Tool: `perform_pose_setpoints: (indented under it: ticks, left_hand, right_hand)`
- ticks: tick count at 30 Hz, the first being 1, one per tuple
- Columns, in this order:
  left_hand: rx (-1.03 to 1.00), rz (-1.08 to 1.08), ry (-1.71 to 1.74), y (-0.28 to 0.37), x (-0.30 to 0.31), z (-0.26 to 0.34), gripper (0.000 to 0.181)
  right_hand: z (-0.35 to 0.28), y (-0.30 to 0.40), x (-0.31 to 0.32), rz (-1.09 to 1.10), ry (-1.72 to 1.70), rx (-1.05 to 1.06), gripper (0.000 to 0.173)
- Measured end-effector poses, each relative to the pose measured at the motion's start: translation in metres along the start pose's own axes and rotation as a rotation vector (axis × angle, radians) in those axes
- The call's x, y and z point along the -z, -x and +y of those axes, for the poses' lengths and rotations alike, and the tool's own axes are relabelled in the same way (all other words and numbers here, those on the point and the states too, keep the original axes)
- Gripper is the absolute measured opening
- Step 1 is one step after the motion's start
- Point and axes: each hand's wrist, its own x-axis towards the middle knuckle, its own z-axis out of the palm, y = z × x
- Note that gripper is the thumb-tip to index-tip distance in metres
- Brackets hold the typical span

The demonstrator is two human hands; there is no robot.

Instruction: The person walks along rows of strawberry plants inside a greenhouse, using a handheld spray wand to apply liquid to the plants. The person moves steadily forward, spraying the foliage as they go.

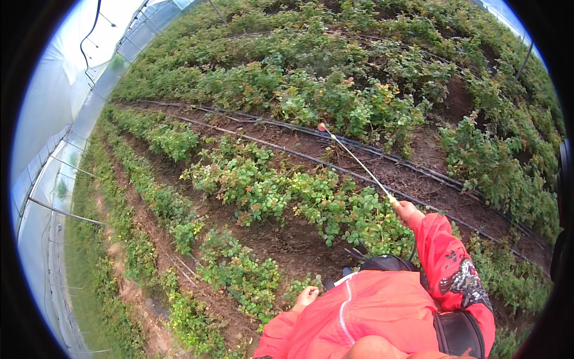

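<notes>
My right hand (406, 212), stretched out ahead of me, grips the handle end of a thin spray lance (362, 164). The lance points away and to the left over the soil, with a round reddish nozzle head (322, 127) at its tip, close to a leafy row of rose-like bushes (354, 105). Low at my left side is my left hand (308, 295), its fingers curled. A small dark object lies just beside it; whether the hand holds anything is not visible. Nearest below the lance is another row of bushes (309, 188).
Black irrigation pipes (287, 147) run along the soil path between rows. Plastic greenhouse sheeting (49, 98) on metal poles (67, 212) borders the left. A black cable (85, 47) hangs there. A black strap (458, 334) crosses my red jacket, and a black bag-like item (388, 264) is at my waist.
</notes>
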Motion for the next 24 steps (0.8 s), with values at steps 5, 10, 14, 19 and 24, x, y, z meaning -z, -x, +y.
perform_pose_setpoints:
  ticks: [5, 10, 14, 19, 24]
  left_hand:
    - [0.010, 0.025, -0.016, 0.006, 0.001, -0.017, 0.024]
    - [-0.015, 0.048, -0.014, 0.014, -0.003, -0.016, 0.025]
    - [0.035, 0.069, -0.056, 0.019, -0.004, -0.013, 0.026]
    - [0.006, 0.058, -0.047, 0.017, -0.006, -0.021, 0.027]
    - [-0.029, 0.029, -0.020, 0.012, -0.007, -0.017, 0.025]
  right_hand:
    - [-0.007, -0.005, -0.010, -0.021, -0.018, -0.003, 0.036]
    - [0.000, 0.016, 0.002, -0.050, -0.010, 0.012, 0.033]
    - [0.002, 0.041, 0.012, -0.120, -0.001, 0.013, 0.033]
    - [0.006, 0.048, 0.010, -0.165, 0.062, 0.059, 0.036]
    - [-0.004, 0.040, -0.013, -0.149, 0.112, 0.067, 0.037]
